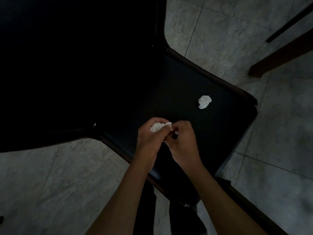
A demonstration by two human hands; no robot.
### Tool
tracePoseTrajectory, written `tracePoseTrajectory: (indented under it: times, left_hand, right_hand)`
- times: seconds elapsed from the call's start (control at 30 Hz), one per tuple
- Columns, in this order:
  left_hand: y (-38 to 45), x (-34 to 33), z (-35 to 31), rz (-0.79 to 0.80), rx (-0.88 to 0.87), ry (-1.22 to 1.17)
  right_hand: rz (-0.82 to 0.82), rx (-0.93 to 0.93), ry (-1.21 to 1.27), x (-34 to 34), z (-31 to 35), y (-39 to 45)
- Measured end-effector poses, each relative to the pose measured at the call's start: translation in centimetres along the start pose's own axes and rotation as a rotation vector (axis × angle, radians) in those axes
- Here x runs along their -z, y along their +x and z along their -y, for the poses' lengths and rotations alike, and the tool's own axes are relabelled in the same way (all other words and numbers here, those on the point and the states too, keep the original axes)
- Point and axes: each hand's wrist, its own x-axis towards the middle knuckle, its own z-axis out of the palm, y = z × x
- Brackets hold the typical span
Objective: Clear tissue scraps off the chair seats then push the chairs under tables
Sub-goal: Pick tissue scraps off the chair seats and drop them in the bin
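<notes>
A tissue wad (158,127) is being gripped by curled fingers of both hands, left (149,135) and right (183,140), over the seat (194,82); another scrap (204,102) is lying apart.

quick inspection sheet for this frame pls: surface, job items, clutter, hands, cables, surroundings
Surface: dark chair seat, padded, with a brown frame edge; dim light.
Job's things: one crumpled tissue scrap lies loose on the seat toward its far right corner; a second tissue wad is held over the seat's near part.
Clutter: nothing seen on the seat beyond the scraps.
Hands: left hand cups and grips the wad; right hand has curled fingers pinching the wad's right edge.
Cables: nothing seen.
Surroundings: grey marbled floor tiles; dark chair back fills the upper left; a brown wooden furniture leg at upper right.
</notes>
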Motion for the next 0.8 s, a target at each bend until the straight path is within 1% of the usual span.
tracePoseTrajectory:
  times: [0.1,0.2,0.27,0.33,0.4,0.47,0.53,0.63,0.8]
  left_hand:
    - [0.8,-0.7,-0.3,-0.027,-0.043,0.023]
    - [1.5,-0.9,-0.6,-0.067,-0.07,0.064]
    - [2.0,-0.9,-0.7,-0.096,-0.098,0.155]
    - [2.6,-0.9,-0.7,-0.142,-0.132,0.287]
    - [3.2,-0.9,-0.7,-0.175,-0.153,0.398]
    - [3.6,-1.0,-0.9,-0.198,-0.147,0.421]
    - [4.0,-1.2,-1.1,-0.207,-0.156,0.435]
    - [4.5,-1.5,-1.0,-0.211,-0.188,0.479]
    - [5.3,-1.3,-0.2,-0.216,-0.188,0.501]
  right_hand:
    - [-0.02,-0.042,0.069,1.7,-0.2,0.4]
    - [-0.137,-0.097,0.051,4.1,-0.6,2.2]
    - [-0.227,-0.06,-0.05,5.8,-1.2,3.7]
    - [-0.29,0.048,-0.184,7.1,-2.0,5.4]
    - [-0.276,0.123,-0.335,7.9,-2.6,7.0]
    - [-0.196,0.154,-0.468,8.0,-3.1,8.4]
    - [-0.117,0.173,-0.546,7.8,-3.6,9.2]
    - [-0.082,0.216,-0.603,7.7,-4.3,9.4]
    - [-0.12,0.271,-0.595,7.4,-5.1,9.1]
